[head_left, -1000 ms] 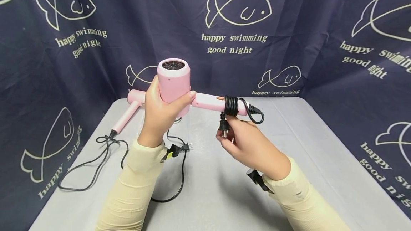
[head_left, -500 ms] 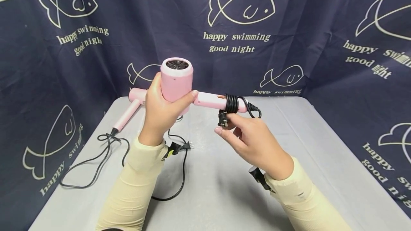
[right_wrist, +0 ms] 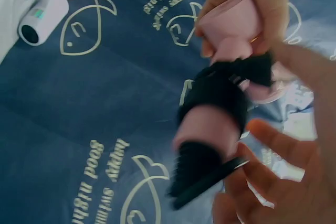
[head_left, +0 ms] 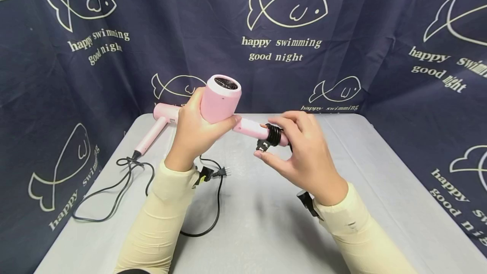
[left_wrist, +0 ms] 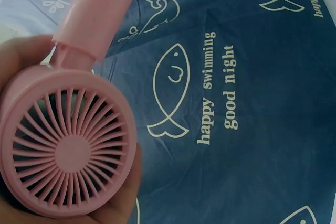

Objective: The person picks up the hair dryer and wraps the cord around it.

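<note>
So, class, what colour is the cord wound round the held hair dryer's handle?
The cord is black, best seen in the head view.

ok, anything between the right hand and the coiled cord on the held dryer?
Nothing visible. In the head view the right hand is right by the coiled cord and plug, no other object in the gap. The left hand grips the dryer's head, clear of them.

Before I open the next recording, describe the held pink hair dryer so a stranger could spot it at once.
Above the pale grey table, the person's left hand grips a pink cylindrical-barrelled hair dryer. Its black cord is coiled round its handle, unlike the loose black cord of the pink hair dryer lying at left.
</note>
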Available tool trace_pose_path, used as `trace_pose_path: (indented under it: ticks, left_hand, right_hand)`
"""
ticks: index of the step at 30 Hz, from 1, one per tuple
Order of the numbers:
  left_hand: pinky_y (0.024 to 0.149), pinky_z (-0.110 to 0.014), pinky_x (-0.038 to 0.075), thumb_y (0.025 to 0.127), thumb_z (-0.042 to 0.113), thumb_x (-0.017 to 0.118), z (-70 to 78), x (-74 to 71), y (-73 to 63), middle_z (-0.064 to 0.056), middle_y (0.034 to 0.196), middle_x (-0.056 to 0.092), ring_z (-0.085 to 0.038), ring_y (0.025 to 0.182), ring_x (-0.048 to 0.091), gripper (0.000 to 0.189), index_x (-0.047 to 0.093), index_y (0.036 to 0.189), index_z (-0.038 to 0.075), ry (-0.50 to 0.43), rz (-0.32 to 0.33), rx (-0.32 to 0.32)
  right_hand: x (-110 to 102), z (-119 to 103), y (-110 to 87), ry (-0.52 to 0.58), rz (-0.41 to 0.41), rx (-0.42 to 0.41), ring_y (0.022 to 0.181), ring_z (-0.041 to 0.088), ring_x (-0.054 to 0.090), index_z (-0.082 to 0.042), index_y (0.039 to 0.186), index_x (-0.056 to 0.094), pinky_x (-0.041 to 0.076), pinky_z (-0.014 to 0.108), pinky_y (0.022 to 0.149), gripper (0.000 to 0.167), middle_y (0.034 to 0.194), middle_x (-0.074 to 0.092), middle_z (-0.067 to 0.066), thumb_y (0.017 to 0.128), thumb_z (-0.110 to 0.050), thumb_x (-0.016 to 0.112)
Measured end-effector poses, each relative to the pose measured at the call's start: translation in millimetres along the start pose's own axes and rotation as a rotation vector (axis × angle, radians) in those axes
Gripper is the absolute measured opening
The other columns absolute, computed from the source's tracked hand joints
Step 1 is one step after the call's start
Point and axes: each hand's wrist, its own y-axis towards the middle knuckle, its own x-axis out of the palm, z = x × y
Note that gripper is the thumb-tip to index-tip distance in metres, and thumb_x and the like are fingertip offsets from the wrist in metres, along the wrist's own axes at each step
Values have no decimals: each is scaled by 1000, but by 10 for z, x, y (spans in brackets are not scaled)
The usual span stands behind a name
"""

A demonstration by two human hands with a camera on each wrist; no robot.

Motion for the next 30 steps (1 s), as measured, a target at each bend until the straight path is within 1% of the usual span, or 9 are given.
trace_pose_path:
  ticks: [1, 3, 6, 8, 14, 19, 23, 27, 30]
  left_hand:
    - [72, -37, 50, 68, 32, 93, -3, -4, 0, 7, 96, 66, -13, 82, 62, 56, 66, 116, 19, 10, -14, -4]
    - [71, -37, 50, 68, 33, 93, -8, -9, -1, 7, 95, 66, -13, 81, 61, 57, 66, 116, 20, 34, -45, -13]
    - [70, -37, 50, 67, 34, 92, -10, -15, -2, 8, 94, 65, -14, 79, 61, 58, 65, 117, 23, 71, -92, -33]
    - [70, -38, 51, 66, 34, 92, -8, -14, -1, 8, 93, 65, -14, 78, 62, 59, 64, 118, 25, 75, -125, -52]
    - [72, -39, 54, 73, 41, 90, -18, -20, 11, 7, 97, 68, -15, 81, 64, 64, 60, 126, 23, 57, -209, -104]
    - [90, -39, 56, 80, 42, 86, -51, -37, 34, 1, 122, 67, -15, 105, 66, 76, 48, 141, 17, 5, -229, -99]
    - [107, -40, 49, 86, 37, 81, -66, -50, 51, -4, 138, 60, -17, 126, 61, 74, 44, 145, 10, -11, -228, -92]
    - [108, -43, 47, 89, 32, 78, -72, -70, 53, -4, 142, 57, -17, 129, 59, 64, 51, 141, 8, -2, -239, -85]
    - [105, -45, 48, 89, 31, 77, -82, -71, 54, -4, 138, 59, -17, 127, 60, 54, 57, 136, 10, 13, -251, -72]
  right_hand:
    - [17, 30, 8, 38, -26, -16, 107, 29, 59, -6, 128, 67, 46, 43, 93, 67, 117, 65, 11, 76, -41, 89]
    - [54, 85, 2, 89, -91, -37, 106, 25, 61, -6, 137, 62, 48, 40, 95, 71, 124, 66, 9, 80, -42, 85]
    - [111, 149, -33, 143, -192, -37, 89, 12, 62, -8, 143, 57, 53, 29, 81, 71, 122, 68, 0, 85, -42, 80]
    - [141, 178, -54, 181, -242, -33, 80, 6, 55, -12, 142, 58, 49, 22, 71, 65, 116, 66, -5, 88, -41, 78]
    - [172, 236, -70, 306, -314, 2, 84, 5, 51, -18, 137, 61, 43, 20, 72, 47, 110, 60, -10, 94, -32, 73]
    - [201, 345, -83, 395, -323, 144, 90, 8, 56, -21, 135, 63, 46, 24, 77, 36, 107, 62, -11, 100, -25, 68]
    - [269, 515, -116, 365, -338, 306, 84, 9, 59, -24, 131, 65, 48, 25, 74, 29, 99, 65, -10, 102, -30, 64]
    - [362, 766, -181, 300, -329, 510, 73, 14, 63, -23, 130, 67, 52, 28, 65, 31, 91, 69, -3, 104, -38, 59]
    - [432, 1011, -258, 265, -283, 656, 69, 24, 67, -19, 129, 69, 56, 29, 60, 37, 92, 71, 5, 104, -44, 56]
